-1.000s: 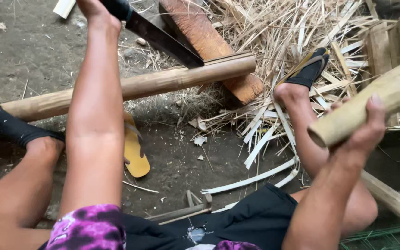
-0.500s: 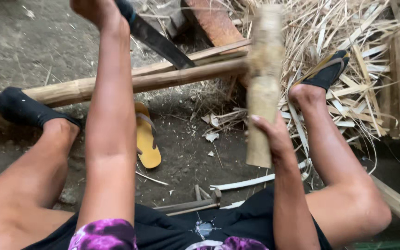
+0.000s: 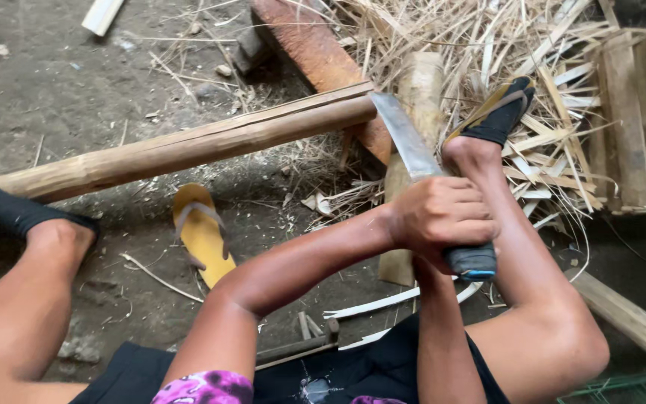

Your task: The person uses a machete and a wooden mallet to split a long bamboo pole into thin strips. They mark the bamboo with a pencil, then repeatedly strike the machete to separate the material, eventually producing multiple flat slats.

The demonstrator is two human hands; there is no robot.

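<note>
Blade: a long machete [image 3: 407,138] is reaching up and left from the fingers, its tip lying at the end of the bamboo pole.
Handle: the dark grip [image 3: 472,260] is showing only below the fist; the rest is hidden under the fingers.
Left hand: the left hand [image 3: 443,215] is wrapping tightly round the handle, fingers [image 3: 466,217] curled fully shut on it.
Right hand: the right hand is hidden behind the left; only its forearm [image 3: 443,337] is showing, so its grip cannot be told.
Billet: a short bamboo piece [image 3: 413,150] is standing behind the blade, its lower part covered by the fist.
Pole: a long split bamboo pole [image 3: 181,146] is running left from the blade tip.
Around: a yellow sandal [image 3: 202,233] is lying well left of the fingers; bamboo strips [image 3: 555,161] are piling to their right.
</note>
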